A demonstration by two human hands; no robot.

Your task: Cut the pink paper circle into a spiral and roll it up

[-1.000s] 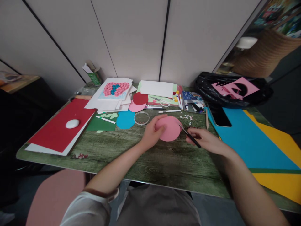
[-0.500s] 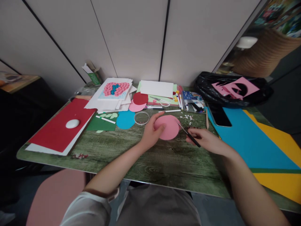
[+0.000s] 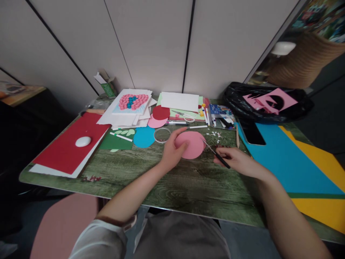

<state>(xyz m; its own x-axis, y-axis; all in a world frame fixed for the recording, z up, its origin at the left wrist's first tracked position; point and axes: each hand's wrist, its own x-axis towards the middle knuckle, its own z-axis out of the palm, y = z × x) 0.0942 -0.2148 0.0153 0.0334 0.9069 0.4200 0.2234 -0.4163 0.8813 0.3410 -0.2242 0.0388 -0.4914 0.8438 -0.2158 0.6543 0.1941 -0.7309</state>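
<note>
Green wood-grain table (image 3: pixel 140 180) carrying a red sheet (image 3: pixel 67 147) at left and a blue sheet (image 3: pixel 285 162) at right. Pink paper disc (image 3: pixel 192 145) lying flat near the table's middle, just beside a clear round dish (image 3: pixel 162 135). Left hand (image 3: pixel 172 153) resting on the disc's left edge, fingers extended, pinning it. Right hand (image 3: pixel 238 160) curling closed around a thin black-handled tool (image 3: pixel 217 154), tip reaching the disc's right edge.

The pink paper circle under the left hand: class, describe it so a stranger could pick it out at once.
Start at the green wood-grain table, and go to its middle, just ahead of the person. The pink paper circle lies flat under the left hand. Unlike the smaller pink circle tucked beneath a dark red one, it lies alone and larger.
</note>
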